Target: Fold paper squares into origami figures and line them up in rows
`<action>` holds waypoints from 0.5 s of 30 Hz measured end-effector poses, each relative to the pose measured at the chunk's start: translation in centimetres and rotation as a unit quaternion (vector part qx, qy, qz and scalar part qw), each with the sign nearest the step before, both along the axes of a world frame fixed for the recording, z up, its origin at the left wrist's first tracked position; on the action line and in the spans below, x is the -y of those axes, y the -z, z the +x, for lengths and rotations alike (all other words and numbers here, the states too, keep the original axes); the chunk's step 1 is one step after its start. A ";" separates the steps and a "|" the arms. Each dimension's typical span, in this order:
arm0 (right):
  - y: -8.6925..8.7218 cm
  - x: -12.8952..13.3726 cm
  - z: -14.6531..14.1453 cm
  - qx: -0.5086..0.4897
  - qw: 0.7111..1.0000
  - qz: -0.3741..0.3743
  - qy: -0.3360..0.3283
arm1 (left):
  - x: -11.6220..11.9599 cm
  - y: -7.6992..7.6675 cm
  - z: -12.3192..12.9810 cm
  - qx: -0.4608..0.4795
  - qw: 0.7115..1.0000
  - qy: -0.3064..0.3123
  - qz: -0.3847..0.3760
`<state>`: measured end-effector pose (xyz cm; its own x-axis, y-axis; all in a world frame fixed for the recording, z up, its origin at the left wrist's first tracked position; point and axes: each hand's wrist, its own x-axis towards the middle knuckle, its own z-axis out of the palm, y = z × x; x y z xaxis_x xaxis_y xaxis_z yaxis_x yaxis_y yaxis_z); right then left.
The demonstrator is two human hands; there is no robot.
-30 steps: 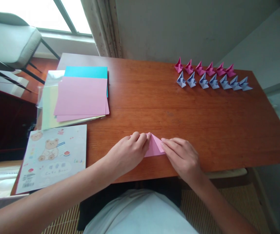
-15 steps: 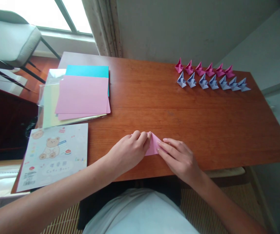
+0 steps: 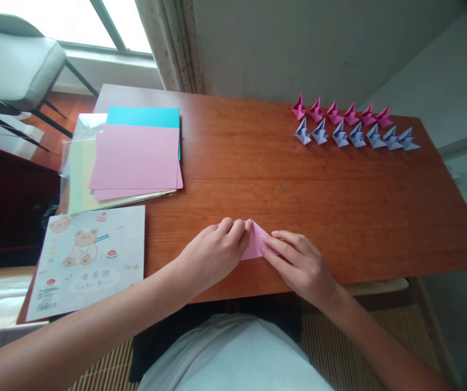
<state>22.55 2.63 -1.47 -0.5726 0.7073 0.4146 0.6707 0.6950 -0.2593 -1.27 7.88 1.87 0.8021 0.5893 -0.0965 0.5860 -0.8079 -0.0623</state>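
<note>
A small folded piece of pink paper (image 3: 253, 247) with a peaked top lies near the front edge of the wooden table (image 3: 233, 174). My left hand (image 3: 219, 250) is closed on its left part, the fingers bent and pinching near the peak, so that side is covered. On the right side, my right hand (image 3: 296, 266) grips the lower right corner with its fingertips, the fingers fairly straight. The thumb of my right hand is hidden. Only the middle and right of the paper show between the hands.
Pink sheets (image 3: 136, 157) lie over a blue sheet (image 3: 144, 117) and a clear sleeve with pale yellow paper (image 3: 81, 179) at the left. A bear-covered pad (image 3: 90, 260) is in front. Folded magenta figures (image 3: 333, 114) and pale blue figures (image 3: 339, 134) stand in two rows far right.
Both hands keep their places on the pink paper, with hardly any visible movement. The view has shifted very slightly.
</note>
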 end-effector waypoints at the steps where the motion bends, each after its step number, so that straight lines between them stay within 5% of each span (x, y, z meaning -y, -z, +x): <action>1: 0.0 0.0 0.0 0.000 1.000 0.001 -0.001 | 0.0 0.0 0.0 0.000 1.000 0.000 0.001; 15: -0.2 -0.4 0.2 0.017 1.000 -0.010 -0.017 | 0.1 0.1 -0.2 -0.012 1.000 -0.008 0.012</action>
<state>22.75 3.04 -1.27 -0.6105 0.6944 0.3808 0.6547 0.7131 -0.2507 -1.50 7.77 1.81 0.7904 0.6042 -0.1007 0.5969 -0.7967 -0.0949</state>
